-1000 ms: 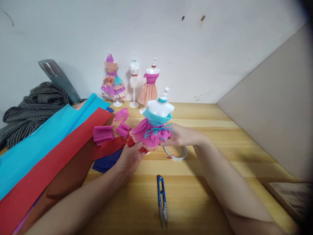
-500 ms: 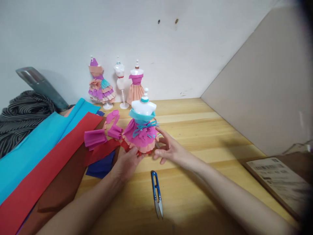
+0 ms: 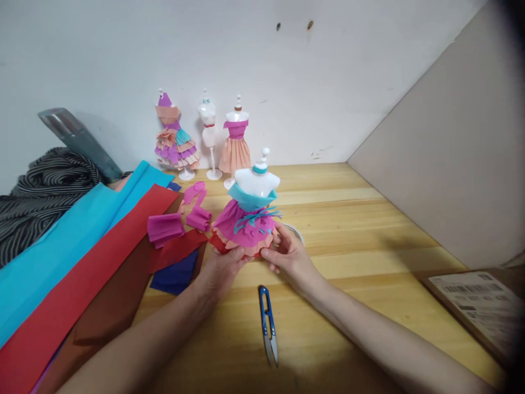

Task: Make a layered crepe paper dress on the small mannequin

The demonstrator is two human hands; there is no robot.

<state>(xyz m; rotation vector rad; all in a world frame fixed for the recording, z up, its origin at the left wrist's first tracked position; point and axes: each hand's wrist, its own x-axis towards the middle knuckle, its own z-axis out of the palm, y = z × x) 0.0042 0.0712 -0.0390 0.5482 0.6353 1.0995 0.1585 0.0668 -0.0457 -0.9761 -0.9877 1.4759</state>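
In the middle stands a small white dress form (image 3: 257,183), tilted a little to the right. It wears a paper dress (image 3: 241,227) with a turquoise collar, a magenta skirt layer, peach and red ruffles below, and a fringed turquoise bow (image 3: 256,219). My left hand (image 3: 223,268) pinches the lower left hem, thumb in front. My right hand (image 3: 289,254) grips the hem's right side, fingers curled behind it. Part of a round ring-like object (image 3: 297,232) shows behind my right hand. Blue thread snips (image 3: 267,323) lie on the wood below, blades toward me.
Three more dress forms stand by the wall, one in a ruffled dress (image 3: 176,142), one nearly bare (image 3: 209,134), one in a peach skirt (image 3: 235,150). Crepe paper sheets (image 3: 90,251), magenta scraps (image 3: 166,229) and striped cloth (image 3: 61,175) lie left. A labelled cardboard box (image 3: 471,306) sits right.
My right hand has closed on the right side of the skirt hem, where its fingers were looser before. The dress form now leans slightly right. The view has shifted a little.
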